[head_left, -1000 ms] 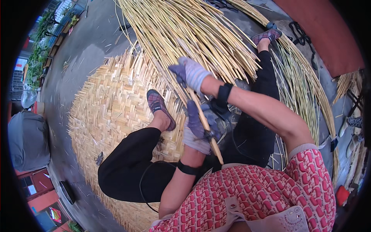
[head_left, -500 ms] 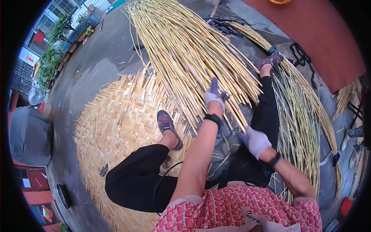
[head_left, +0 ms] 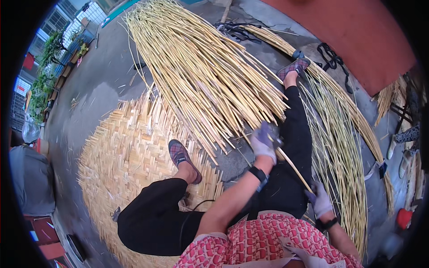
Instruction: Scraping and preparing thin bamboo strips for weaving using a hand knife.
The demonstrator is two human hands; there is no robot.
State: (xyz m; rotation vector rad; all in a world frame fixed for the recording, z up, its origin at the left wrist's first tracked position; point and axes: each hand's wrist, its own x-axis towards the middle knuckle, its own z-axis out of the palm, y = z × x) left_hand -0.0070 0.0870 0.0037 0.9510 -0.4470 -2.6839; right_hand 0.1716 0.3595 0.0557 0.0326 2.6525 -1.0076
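Observation:
My left hand (head_left: 262,145), in a pale glove with dark fingertips, is closed around a thin yellow reed stalk (head_left: 292,166) above my right thigh. A small dark object (head_left: 278,143) shows beside its fingers; I cannot make out its kind. My right hand (head_left: 321,202), gloved likewise, grips the stalk's near end close to my hip. The stalk slants between the two hands. Beyond my left hand lies a big pile of long reed stalks (head_left: 196,67), with its near ends pointing at me.
A woven reed mat (head_left: 125,156) lies under my left foot. A greener bundle of reeds (head_left: 342,147) and a longer tied bundle (head_left: 353,105) curve along my right leg. Black straps (head_left: 333,58) lie near the red panel (head_left: 348,35). Potted plants (head_left: 53,53) stand far left.
My right hand has moved nearer my body and to the right, and my left hand has come back from the pile. The stalk between them now stretches longer. The view has shifted slightly.

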